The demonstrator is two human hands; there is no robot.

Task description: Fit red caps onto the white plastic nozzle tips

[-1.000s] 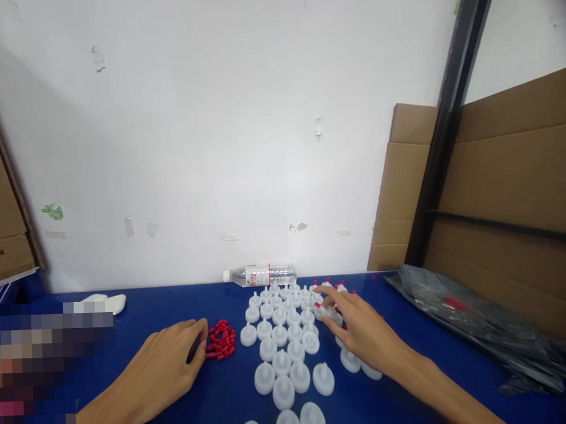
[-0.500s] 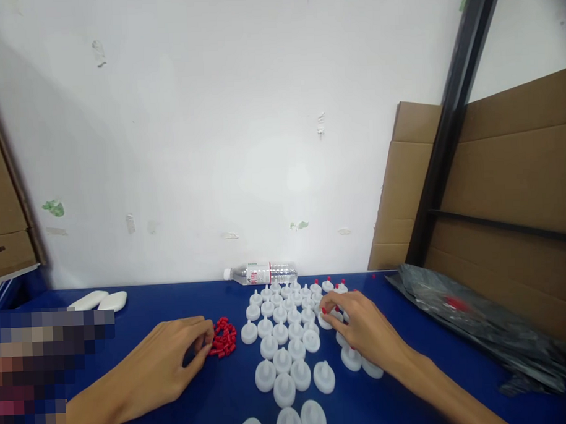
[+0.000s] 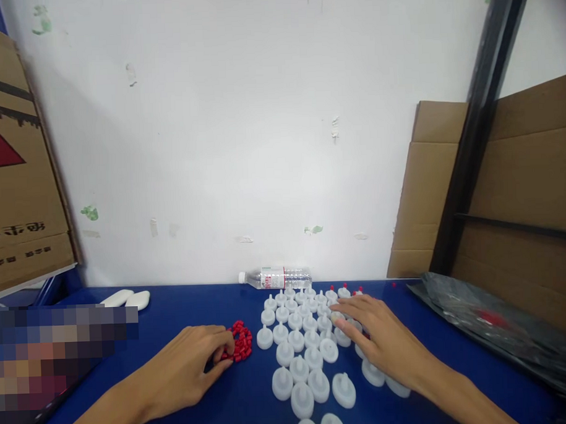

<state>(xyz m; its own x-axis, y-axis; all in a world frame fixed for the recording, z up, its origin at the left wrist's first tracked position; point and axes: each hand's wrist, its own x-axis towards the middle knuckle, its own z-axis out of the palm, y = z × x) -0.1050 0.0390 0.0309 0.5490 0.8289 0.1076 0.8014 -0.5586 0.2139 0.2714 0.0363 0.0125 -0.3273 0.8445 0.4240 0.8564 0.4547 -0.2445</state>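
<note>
My left hand (image 3: 200, 363) has its fingers curled at the near left edge of a loose pile of small red caps (image 3: 242, 342). Its thumb and fingertips nearly meet on a red cap there. My right hand (image 3: 384, 338) reaches over the right side of a group of white plastic nozzle lids (image 3: 298, 367). Its thumb and forefinger close around a white nozzle lid at the group's right side, partly hidden by the fingers. Several lids at the back right carry red tips (image 3: 344, 287). More lids lie partly hidden under my right palm.
A clear plastic bottle (image 3: 276, 278) lies on its side against the wall. White rounded objects (image 3: 137, 300) rest at the left on the blue table (image 3: 175, 308). Grey plastic sheeting (image 3: 477, 329) covers the right edge. Cardboard (image 3: 26, 184) stands at both sides.
The view has turned slightly left, so things sit further right. The right fingers have shifted from around a red-tipped lid to a white one. My left hand stays at the red pile.
</note>
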